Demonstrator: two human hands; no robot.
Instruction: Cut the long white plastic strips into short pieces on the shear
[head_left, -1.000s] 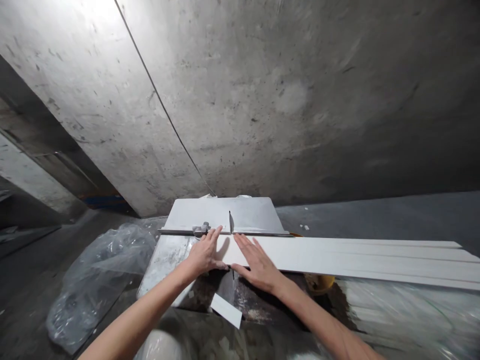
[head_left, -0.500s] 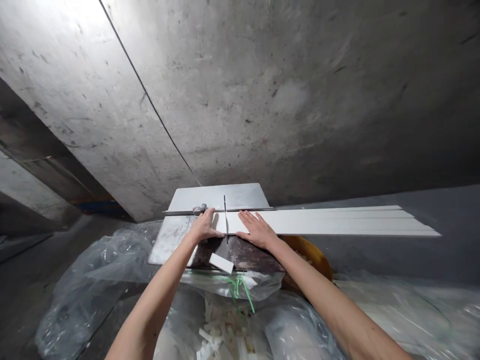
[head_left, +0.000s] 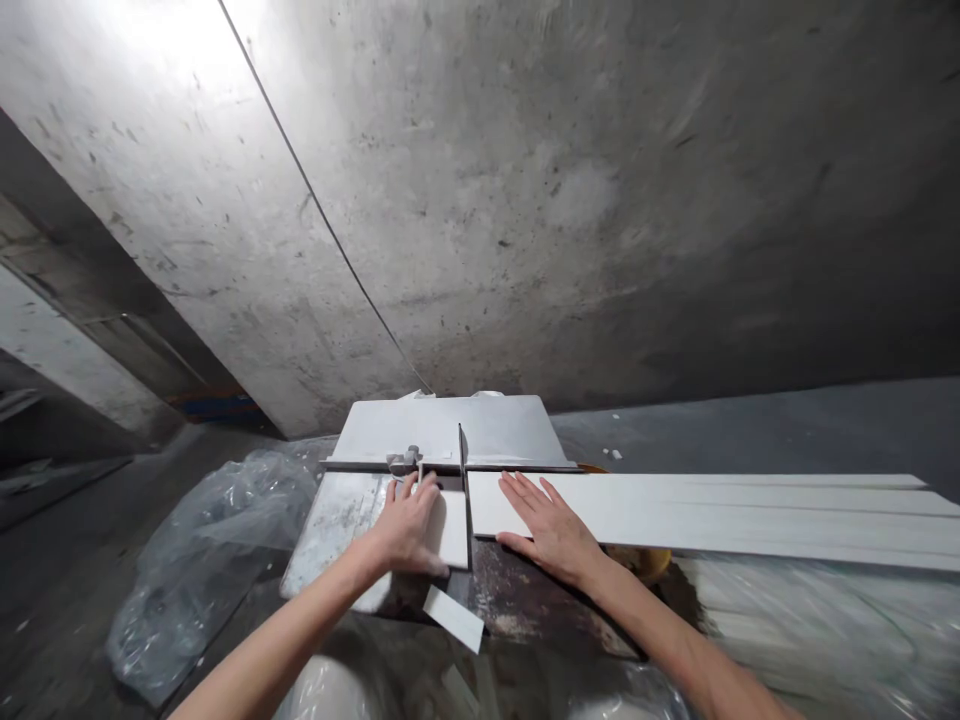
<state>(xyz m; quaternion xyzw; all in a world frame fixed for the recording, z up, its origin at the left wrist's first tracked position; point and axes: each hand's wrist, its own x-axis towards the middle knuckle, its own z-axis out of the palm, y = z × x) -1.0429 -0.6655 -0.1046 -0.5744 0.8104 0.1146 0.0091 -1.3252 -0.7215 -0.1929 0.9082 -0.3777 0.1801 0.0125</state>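
Two flat hands, left hand (head_left: 405, 525) on perhaps one cut piece (head_left: 448, 525), right hand (head_left: 551, 530) on one long panel (head_left: 712, 515)

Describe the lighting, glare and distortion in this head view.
Head view: strong glare washes out the grey concrete wall at upper left; wide-angle distortion bows the wall and its thin black cable; the long white flat panel is evenly lit; both hands sharp.

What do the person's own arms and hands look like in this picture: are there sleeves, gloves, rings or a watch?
Both forearms are bare as far as the picture shows, with no sleeves in view. The left hand and the right hand wear no gloves. No watch, wristband or ring shows on either. The fingers are uncovered, with short nails. Anything above the elbows lies outside the frame.
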